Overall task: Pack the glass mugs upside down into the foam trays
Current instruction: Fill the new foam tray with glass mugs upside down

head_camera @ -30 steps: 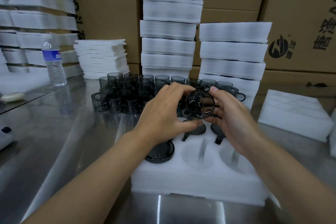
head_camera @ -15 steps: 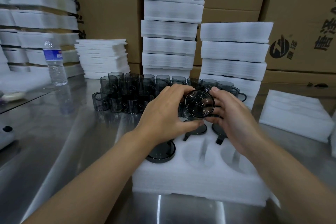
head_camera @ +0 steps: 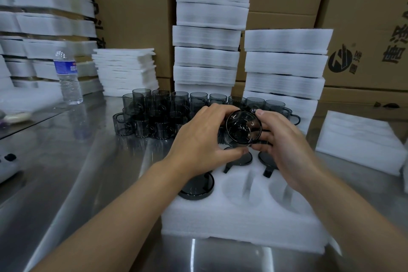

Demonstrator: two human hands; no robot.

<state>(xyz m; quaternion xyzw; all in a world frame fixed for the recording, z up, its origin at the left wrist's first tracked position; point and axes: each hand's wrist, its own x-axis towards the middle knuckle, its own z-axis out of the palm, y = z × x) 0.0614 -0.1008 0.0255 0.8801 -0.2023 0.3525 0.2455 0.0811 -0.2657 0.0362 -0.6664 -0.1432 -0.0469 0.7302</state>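
Observation:
Both hands hold one smoky grey glass mug (head_camera: 243, 128) on its side above the white foam tray (head_camera: 242, 221), its round end facing me. My left hand (head_camera: 203, 137) grips it from the left and my right hand (head_camera: 280, 141) from the right. Three mugs sit upside down in the tray: one at the near left (head_camera: 197, 186), two further back (head_camera: 239, 159) (head_camera: 266, 159). Two near round pockets (head_camera: 239, 187) (head_camera: 287, 196) hold nothing. Several upright mugs (head_camera: 154, 115) stand grouped on the steel table behind the tray.
Tall stacks of white foam trays (head_camera: 209, 35) (head_camera: 284, 62) rise behind the mugs, with cardboard boxes behind them. Thin foam sheets (head_camera: 125, 70) and a water bottle (head_camera: 68, 77) stand at the back left. More foam (head_camera: 357, 141) lies on the right.
The mug has turned slightly in my hands and shifted a little up and right. The tray and the other mugs have not moved.

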